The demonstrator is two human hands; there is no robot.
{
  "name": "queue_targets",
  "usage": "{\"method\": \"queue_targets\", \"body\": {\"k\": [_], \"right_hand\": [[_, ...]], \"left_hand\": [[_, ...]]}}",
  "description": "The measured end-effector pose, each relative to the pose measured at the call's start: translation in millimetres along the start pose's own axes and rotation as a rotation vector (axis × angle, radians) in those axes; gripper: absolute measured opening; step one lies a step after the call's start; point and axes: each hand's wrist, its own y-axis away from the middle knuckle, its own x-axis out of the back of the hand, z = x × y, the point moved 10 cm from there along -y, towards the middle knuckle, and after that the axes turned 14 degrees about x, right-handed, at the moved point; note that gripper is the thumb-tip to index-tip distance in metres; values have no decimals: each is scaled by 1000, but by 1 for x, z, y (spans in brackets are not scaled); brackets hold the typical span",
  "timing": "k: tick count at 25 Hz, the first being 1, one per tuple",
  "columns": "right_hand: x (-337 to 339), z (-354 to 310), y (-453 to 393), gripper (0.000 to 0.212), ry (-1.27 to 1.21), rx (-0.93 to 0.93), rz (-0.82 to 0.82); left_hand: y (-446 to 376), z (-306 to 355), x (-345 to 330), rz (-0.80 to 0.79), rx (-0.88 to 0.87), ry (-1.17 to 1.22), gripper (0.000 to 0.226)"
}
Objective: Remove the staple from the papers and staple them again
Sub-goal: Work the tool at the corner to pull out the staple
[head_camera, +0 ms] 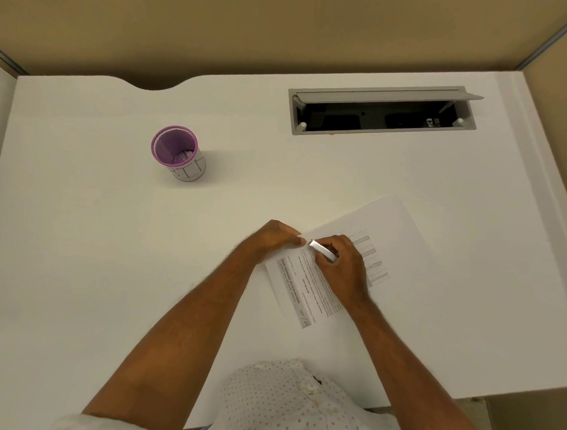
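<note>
**Corner pinched, metal tool at the papers**

Printed papers [318,280] flat on the white surface [114,241], corner between both hands. Left hand [271,238] fingers [291,239] clamped on that corner; right hand [344,265] clenched around a small silver tool [321,250], tip touching the sheet just beside the left fingertips. Purple cup [178,153] well apart.

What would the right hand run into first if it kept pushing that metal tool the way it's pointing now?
The left hand, most likely. The right hand aims the metal tool up-left at the papers corner, which the left hand's fingers pinch just beyond the tip.
</note>
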Motion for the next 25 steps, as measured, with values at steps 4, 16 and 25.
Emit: {"method": "queue_targets", "body": {"k": [4, 16, 25], "right_hand": [[-2, -2, 1, 16, 31, -20, -8], [-6, 6, -2, 14, -59, -57, -7], [-7, 8, 1, 21, -73, -86, 11]], "left_hand": [[-1, 0, 0, -3, -1, 9, 22], [-4, -1, 1, 20, 40, -34, 12], [-4, 0, 1, 11, 39, -31, 14]]}}
